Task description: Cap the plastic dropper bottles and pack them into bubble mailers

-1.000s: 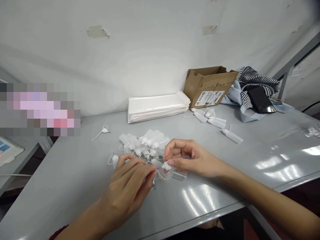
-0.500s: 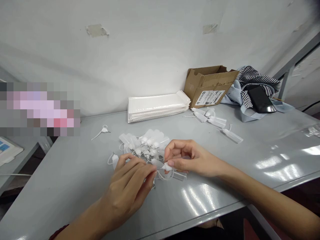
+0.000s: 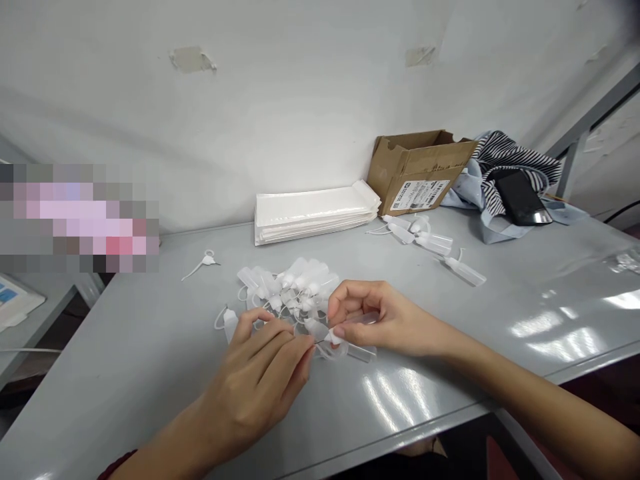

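Head view: a small white cap [image 3: 334, 337] is just above the table [image 3: 150, 373], near the middle, in front of you. Your right hand [image 3: 393, 325] has it pinched between thumb and finger. A thin needle [image 3: 321, 342] sticks out of the cap toward your left hand [image 3: 260, 377]. Your left thumb and finger are close together at the needle's end, but I cannot tell if they squeeze it.

One clear bottle [image 3: 363, 353] lies under your right hand. Just past your hands is a heap of little bottles [image 3: 300, 277], with white tops and thin loops. Another bottle [image 3: 231, 323] is beside your left fingers. A lone top [image 3: 208, 261] lies farther off to the left, with its own loop and tail.

Behind the heap, a stack of white envelopes [image 3: 315, 208] lies by the wall [image 3: 300, 100]. A brown box [image 3: 425, 170] touches its right end. A few more bottles [image 3: 435, 244] lie in front of the box. To the right, a flat black thing [image 3: 521, 199] rests on striped cloth [image 3: 505, 157].
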Motion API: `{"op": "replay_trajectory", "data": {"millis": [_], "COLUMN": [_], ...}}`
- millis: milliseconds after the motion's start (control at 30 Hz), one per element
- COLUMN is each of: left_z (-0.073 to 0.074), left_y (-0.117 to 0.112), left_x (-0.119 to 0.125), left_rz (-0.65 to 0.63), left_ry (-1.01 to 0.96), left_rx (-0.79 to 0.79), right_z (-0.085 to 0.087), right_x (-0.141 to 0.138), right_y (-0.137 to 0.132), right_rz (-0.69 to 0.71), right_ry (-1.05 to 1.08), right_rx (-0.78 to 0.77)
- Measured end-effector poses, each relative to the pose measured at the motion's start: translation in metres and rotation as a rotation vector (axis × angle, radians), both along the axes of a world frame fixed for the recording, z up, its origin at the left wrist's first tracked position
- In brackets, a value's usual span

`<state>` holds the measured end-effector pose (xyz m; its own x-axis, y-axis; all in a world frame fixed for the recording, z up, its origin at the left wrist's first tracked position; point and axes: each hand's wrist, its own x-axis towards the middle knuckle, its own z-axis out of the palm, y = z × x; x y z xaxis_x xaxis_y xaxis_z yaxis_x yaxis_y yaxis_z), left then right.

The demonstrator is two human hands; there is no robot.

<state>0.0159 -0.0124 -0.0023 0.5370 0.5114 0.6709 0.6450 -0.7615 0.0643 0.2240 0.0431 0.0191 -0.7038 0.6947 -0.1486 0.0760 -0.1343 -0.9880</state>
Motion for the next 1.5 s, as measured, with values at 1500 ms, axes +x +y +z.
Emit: {"op": "replay_trajectory", "data": {"millis": [1500], "left_z": [0.0], "left_y": [0.001], "left_x": [-0.001], "left_rz": [-0.043], "left_ry": [-0.077], "left_rx": [-0.099], "right_z": [-0.001], "right_x": [-0.006], "right_y": [-0.004], "right_rz": [-0.007], "right_ry": [-0.005], "right_rx": [0.058]}}
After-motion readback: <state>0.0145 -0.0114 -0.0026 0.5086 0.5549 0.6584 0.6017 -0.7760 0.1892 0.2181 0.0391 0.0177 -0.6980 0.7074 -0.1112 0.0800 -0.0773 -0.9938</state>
